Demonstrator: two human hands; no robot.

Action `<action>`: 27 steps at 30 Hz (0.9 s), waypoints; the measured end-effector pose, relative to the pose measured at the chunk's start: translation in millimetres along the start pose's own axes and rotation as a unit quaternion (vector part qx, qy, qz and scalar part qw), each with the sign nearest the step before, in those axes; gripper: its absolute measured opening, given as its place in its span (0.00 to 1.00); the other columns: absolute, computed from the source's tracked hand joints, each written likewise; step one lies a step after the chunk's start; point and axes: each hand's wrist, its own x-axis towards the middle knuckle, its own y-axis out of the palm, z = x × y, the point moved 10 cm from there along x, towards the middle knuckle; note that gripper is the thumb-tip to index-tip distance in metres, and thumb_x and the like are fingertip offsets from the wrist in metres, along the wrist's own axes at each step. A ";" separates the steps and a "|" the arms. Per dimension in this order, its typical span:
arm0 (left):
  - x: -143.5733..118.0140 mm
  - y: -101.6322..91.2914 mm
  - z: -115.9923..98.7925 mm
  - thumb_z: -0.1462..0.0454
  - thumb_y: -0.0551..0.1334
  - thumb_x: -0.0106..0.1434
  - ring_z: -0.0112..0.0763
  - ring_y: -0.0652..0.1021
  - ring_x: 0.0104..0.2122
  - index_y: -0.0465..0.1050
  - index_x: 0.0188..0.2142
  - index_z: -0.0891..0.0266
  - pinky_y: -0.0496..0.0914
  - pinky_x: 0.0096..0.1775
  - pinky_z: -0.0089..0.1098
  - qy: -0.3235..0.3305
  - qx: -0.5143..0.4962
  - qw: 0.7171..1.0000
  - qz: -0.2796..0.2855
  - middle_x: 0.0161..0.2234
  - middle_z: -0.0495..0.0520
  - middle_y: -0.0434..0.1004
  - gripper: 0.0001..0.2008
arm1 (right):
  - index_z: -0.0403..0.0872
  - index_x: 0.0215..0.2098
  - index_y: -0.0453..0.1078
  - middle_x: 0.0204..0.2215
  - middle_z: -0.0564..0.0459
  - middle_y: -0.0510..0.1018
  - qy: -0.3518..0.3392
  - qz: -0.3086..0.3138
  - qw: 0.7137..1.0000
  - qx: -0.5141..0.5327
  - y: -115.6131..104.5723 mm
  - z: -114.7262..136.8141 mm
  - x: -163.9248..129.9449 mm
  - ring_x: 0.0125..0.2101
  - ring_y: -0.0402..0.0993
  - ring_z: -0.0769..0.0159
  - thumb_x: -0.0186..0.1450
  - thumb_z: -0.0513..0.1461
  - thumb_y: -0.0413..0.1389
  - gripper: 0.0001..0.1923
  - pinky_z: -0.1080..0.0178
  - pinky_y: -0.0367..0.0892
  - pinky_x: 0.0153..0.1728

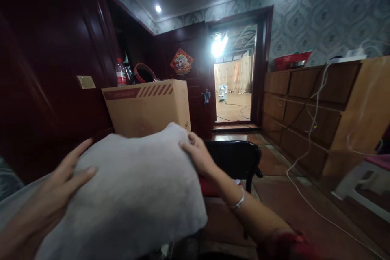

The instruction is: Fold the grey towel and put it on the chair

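A soft light-grey cloth (137,178) fills the lower middle of the view, raised in front of me and a little blurred. My right hand (196,152) pinches its upper right corner between thumb and fingers. At the left edge is my left hand (62,185), thumb over the front and fingers partly behind, holding the cloth between them. Whether it is a garment or a cover I cannot tell. Right behind the cloth stands a large cardboard box (146,109).
A black-backed chair (234,156) with a red seat stands just beyond my right hand. On the box are a bottle (120,73) and a red-rimmed round object (144,74). Wooden drawers (313,109) line the right wall; a white cable (307,146) trails across the floor. The doorway (233,120) is open.
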 end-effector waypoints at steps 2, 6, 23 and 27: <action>23.2 61.7 -29.1 0.42 0.68 0.53 0.49 0.68 0.62 0.63 0.64 0.39 0.64 0.62 0.49 0.035 -0.065 0.994 0.076 0.64 0.41 0.69 0.40 | 0.44 0.45 0.66 0.42 0.47 0.78 -0.035 -0.046 0.996 -0.070 -57.0 33.6 15.5 0.41 0.75 0.59 0.56 0.49 0.59 0.24 0.60 0.69 0.43; 57.6 196.1 -78.5 0.61 0.62 0.61 0.41 0.75 0.57 0.57 0.69 0.58 0.70 0.58 0.40 0.116 -0.125 0.970 0.175 0.62 0.57 0.70 0.37 | 0.42 0.48 0.68 0.42 0.43 0.80 -0.028 -0.119 0.961 -0.246 -162.1 59.2 33.5 0.42 0.76 0.55 0.60 0.49 0.54 0.24 0.59 0.70 0.42; 16.4 348.7 -30.9 0.63 0.49 0.72 0.45 0.75 0.54 0.70 0.61 0.57 0.67 0.55 0.46 0.242 0.204 0.935 0.159 0.54 0.59 0.78 0.22 | 0.41 0.47 0.70 0.42 0.36 0.78 0.059 -0.219 0.672 -0.705 -267.1 4.4 -14.0 0.45 0.74 0.46 0.74 0.52 0.41 0.26 0.54 0.65 0.42; 12.5 345.8 -32.2 0.64 0.51 0.71 0.43 0.75 0.53 0.71 0.60 0.58 0.68 0.56 0.43 0.271 0.164 0.938 0.140 0.53 0.59 0.78 0.21 | 0.40 0.59 0.66 0.48 0.36 0.78 0.030 -0.227 0.711 -0.665 -266.3 15.4 -11.7 0.46 0.74 0.48 0.74 0.49 0.41 0.26 0.54 0.66 0.44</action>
